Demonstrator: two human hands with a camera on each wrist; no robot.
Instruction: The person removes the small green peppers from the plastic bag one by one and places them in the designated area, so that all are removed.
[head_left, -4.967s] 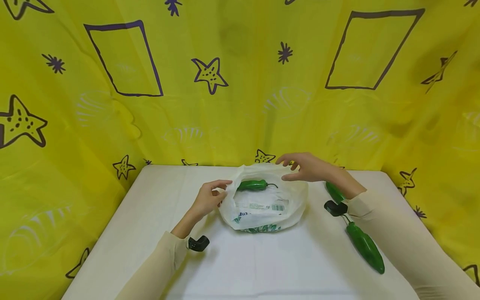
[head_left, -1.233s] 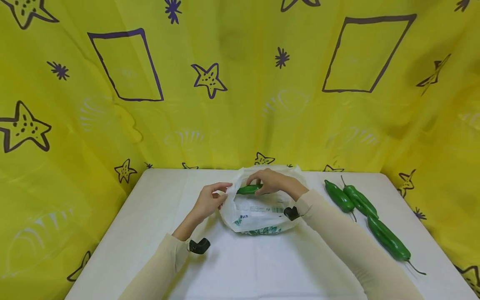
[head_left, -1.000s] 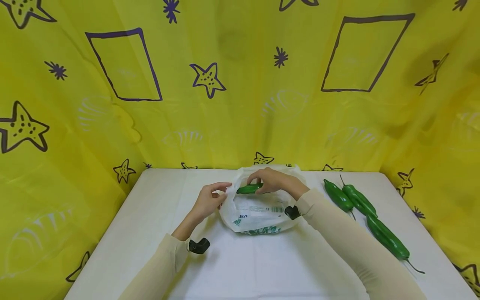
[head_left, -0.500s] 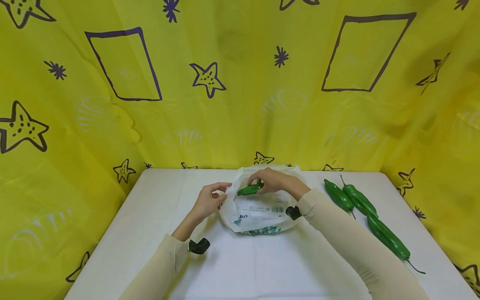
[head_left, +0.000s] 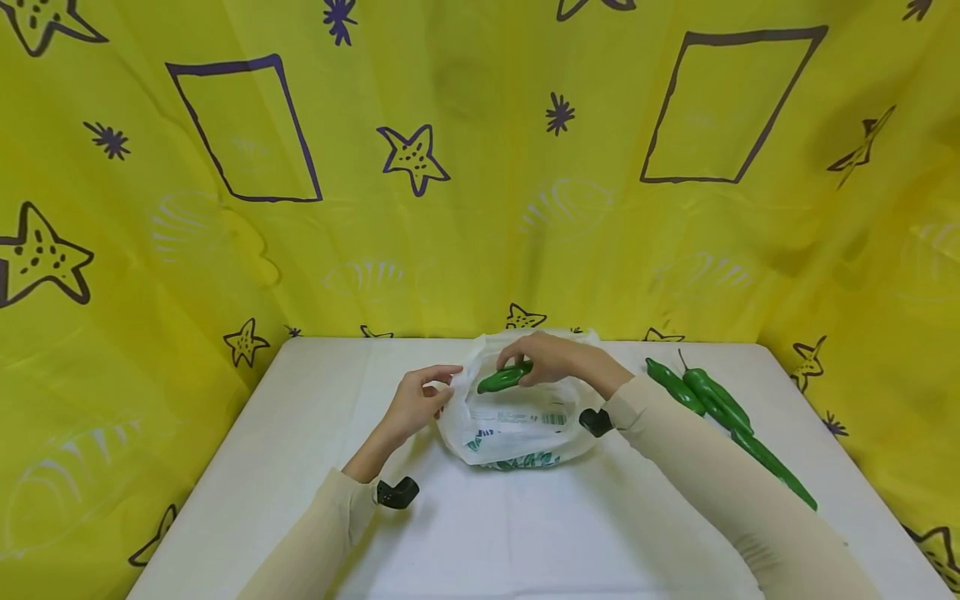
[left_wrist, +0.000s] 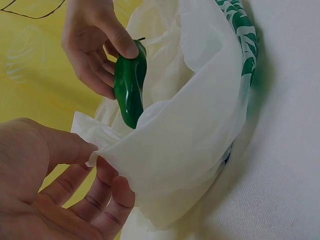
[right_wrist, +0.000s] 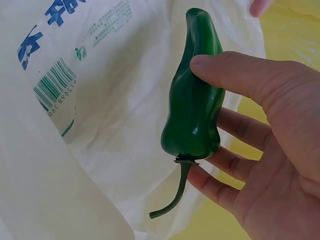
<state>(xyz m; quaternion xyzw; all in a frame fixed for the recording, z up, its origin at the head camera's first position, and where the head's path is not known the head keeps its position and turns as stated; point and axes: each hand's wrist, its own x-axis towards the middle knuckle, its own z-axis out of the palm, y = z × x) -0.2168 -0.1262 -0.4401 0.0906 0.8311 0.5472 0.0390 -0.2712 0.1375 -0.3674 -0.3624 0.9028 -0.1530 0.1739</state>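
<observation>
A white plastic bag point(head_left: 517, 446) with green leaf print and a barcode stands with its mouth spread at the table's middle. My left hand point(head_left: 415, 402) pinches the left edge of its rim between thumb and fingers, as the left wrist view shows. Over the bag's mouth, my right hand point(head_left: 551, 360) holds a green pepper point(right_wrist: 192, 100), thumb on one side and fingers on the other. The pepper's curved stem is plain in the right wrist view. In the left wrist view the same pepper point(left_wrist: 131, 85) hangs tip down just behind the bag's near wall.
Three more green peppers lie on the right of the white table point(head_left: 337, 433): one pepper point(head_left: 675, 386) farthest left, another pepper point(head_left: 717, 400) beside it, and a third pepper point(head_left: 776, 467) partly behind my right sleeve. A yellow patterned curtain point(head_left: 480, 233) surrounds the table.
Five seconds ago the pepper lay in the bag and my right hand hovered empty at its right rim. Now that hand grips the pepper and has lifted it slightly. My left hand stays put.
</observation>
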